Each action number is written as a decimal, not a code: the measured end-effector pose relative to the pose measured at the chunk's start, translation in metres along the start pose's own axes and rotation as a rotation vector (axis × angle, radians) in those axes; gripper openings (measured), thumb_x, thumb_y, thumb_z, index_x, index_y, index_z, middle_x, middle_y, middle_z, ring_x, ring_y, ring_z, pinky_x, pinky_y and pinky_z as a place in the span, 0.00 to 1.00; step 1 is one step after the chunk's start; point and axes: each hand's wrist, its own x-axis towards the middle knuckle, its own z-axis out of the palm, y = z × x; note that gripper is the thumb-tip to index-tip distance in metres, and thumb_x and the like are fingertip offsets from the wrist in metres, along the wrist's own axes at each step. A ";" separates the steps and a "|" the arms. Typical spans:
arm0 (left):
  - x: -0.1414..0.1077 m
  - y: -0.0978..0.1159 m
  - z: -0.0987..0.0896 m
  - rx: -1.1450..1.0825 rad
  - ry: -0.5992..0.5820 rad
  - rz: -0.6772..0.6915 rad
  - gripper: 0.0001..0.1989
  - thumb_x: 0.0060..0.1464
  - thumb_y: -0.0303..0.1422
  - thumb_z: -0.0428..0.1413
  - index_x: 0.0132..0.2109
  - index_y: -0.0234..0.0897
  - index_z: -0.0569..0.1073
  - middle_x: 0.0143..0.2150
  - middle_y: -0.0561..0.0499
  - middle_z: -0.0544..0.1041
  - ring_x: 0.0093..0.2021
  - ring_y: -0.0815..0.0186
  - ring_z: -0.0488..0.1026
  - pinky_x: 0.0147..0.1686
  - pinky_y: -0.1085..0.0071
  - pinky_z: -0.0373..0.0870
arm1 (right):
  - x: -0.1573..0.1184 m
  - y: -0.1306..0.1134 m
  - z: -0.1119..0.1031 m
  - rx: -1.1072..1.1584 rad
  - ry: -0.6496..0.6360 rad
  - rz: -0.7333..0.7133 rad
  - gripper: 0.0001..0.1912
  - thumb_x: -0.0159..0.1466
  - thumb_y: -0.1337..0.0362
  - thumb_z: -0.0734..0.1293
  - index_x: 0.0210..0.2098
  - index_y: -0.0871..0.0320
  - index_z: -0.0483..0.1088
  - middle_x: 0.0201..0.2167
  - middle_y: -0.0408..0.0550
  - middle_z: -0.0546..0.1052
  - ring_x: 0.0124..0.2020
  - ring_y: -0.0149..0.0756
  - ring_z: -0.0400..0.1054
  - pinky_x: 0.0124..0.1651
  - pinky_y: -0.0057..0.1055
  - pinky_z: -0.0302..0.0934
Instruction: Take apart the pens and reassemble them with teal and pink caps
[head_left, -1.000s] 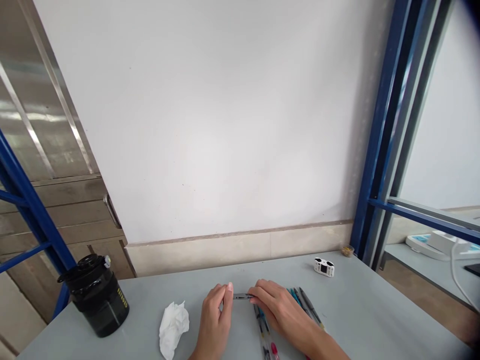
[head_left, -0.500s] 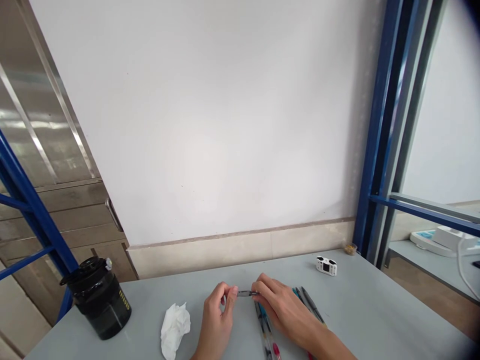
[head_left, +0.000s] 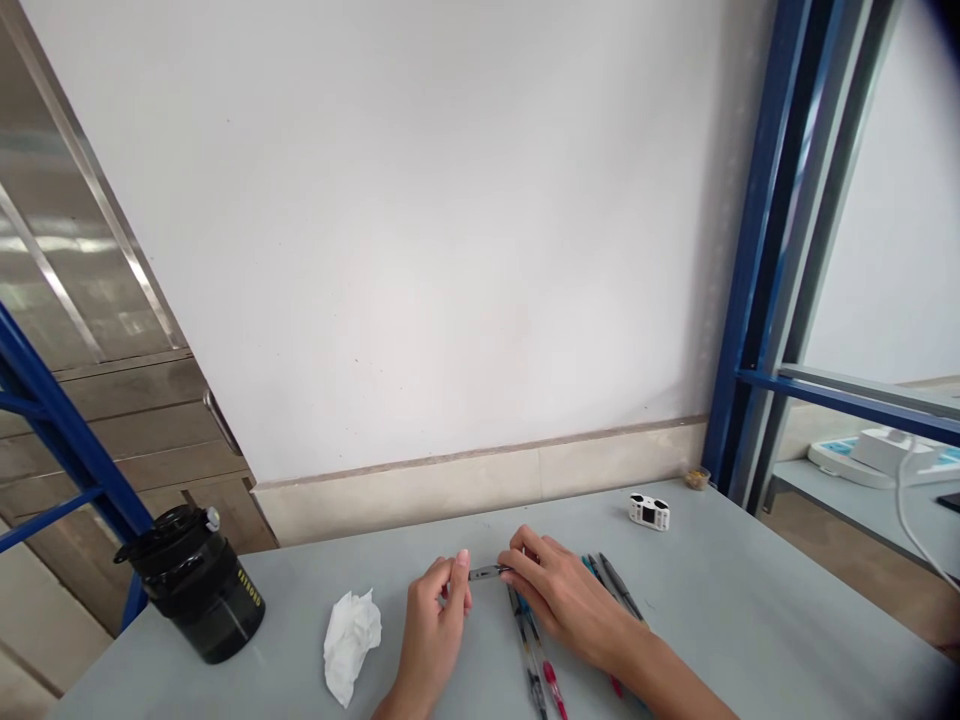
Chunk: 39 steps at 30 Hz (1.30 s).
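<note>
A dark grey pen is held level between my two hands, above the grey table. My left hand pinches its left end between thumb and fingers. The fingers of my right hand close on its right end, which they partly hide. Beneath and beside my right hand lie several pens: a clear-barrelled one with a red part, a clear and black one, and dark ones to the right, partly covered by the hand and forearm.
On the grey table are a crumpled white tissue, a black lidded bottle at the left, a small white device and a small clear container near the back right. A blue metal frame stands at the right.
The view has shifted slightly. Both hands still hold the pen, which has turned a little so that a clip-like part faces the camera. My left thumb now points more upward.
</note>
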 end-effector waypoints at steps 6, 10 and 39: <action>0.000 0.007 -0.003 -0.034 -0.010 0.098 0.20 0.69 0.53 0.57 0.45 0.41 0.78 0.40 0.48 0.80 0.41 0.59 0.74 0.44 0.68 0.68 | -0.001 0.003 0.002 -0.015 0.052 0.000 0.09 0.80 0.64 0.58 0.52 0.52 0.70 0.47 0.50 0.72 0.37 0.39 0.66 0.42 0.37 0.66; 0.000 0.007 -0.002 -0.030 -0.037 0.093 0.22 0.72 0.53 0.53 0.38 0.41 0.74 0.34 0.50 0.76 0.37 0.61 0.71 0.40 0.69 0.66 | -0.001 0.005 0.002 -0.016 0.059 0.005 0.08 0.80 0.64 0.58 0.52 0.51 0.69 0.47 0.50 0.72 0.38 0.40 0.67 0.43 0.37 0.66; 0.018 -0.005 -0.016 -0.375 0.356 -0.256 0.34 0.67 0.63 0.52 0.28 0.43 0.51 0.26 0.57 0.51 0.29 0.66 0.50 0.29 0.68 0.50 | 0.000 0.016 0.000 -0.043 0.204 0.055 0.11 0.78 0.65 0.59 0.50 0.50 0.72 0.44 0.50 0.72 0.36 0.39 0.67 0.42 0.38 0.64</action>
